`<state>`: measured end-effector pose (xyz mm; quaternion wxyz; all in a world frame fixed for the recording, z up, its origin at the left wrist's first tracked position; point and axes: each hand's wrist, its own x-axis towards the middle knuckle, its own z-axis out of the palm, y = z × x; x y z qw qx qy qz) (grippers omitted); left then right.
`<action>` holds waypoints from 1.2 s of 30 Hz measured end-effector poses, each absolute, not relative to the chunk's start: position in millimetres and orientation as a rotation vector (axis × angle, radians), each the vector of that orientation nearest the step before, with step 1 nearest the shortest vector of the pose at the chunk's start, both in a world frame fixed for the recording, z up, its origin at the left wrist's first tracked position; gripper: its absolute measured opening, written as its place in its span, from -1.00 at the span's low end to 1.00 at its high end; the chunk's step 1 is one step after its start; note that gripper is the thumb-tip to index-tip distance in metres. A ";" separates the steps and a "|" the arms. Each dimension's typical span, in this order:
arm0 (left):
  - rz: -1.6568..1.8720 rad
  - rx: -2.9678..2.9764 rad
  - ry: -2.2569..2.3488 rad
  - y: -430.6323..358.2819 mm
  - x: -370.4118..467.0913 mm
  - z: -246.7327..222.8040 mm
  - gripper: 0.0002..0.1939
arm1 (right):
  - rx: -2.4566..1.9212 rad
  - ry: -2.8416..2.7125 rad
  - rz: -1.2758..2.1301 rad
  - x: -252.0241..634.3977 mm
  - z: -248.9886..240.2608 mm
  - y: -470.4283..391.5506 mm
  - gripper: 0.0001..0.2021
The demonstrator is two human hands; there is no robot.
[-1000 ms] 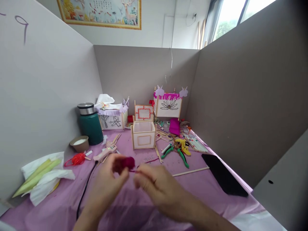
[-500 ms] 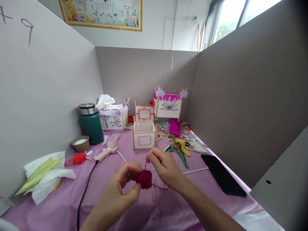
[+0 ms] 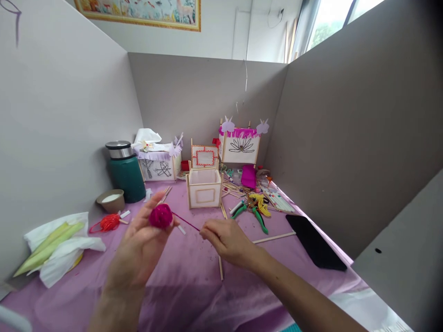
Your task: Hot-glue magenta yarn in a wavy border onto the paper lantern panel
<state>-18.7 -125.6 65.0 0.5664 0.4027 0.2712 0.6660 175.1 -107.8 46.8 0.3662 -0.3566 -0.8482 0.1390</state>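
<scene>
My left hand (image 3: 138, 249) is turned palm up and holds a small magenta ball of yarn (image 3: 161, 216) against the thumb and fingers. From the ball a single strand of yarn (image 3: 186, 221) runs taut to my right hand (image 3: 224, 240), which pinches its end between thumb and fingertips. Behind the hands stands a small white box (image 3: 205, 195) edged with wooden sticks, its lid raised and trimmed in red. One thin wooden stick (image 3: 220, 268) lies on the cloth below my right hand.
Left: a teal bottle (image 3: 127, 177), a brown bowl (image 3: 114, 202), red yarn (image 3: 110, 222) and corn husks (image 3: 50, 246). Right: green-handled pliers (image 3: 259, 220), yellow yarn (image 3: 259, 204) and a black phone-like slab (image 3: 314, 242). Grey partitions (image 3: 207, 97) enclose the purple-covered table (image 3: 187, 286).
My left hand has moved left and up with the yarn ball and turned palm up. The strand between the hands is now longer and stretched. The view has shifted slightly.
</scene>
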 end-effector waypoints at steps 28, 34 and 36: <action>1.620 1.023 1.058 -57.7 -12.7 44.3 -0.62 | -1.839 -2.343 0.161 200.7 -5.8 -140.0 -0.87; 1.443 1.159 1.276 -15.6 4.9 35.4 -0.54 | -2.106 -2.197 -0.047 226.9 16.4 -89.2 -0.76; 1.383 1.240 1.336 -1.5 10.1 30.9 -0.52 | -2.090 -2.185 -0.098 220.5 17.8 -68.3 -0.75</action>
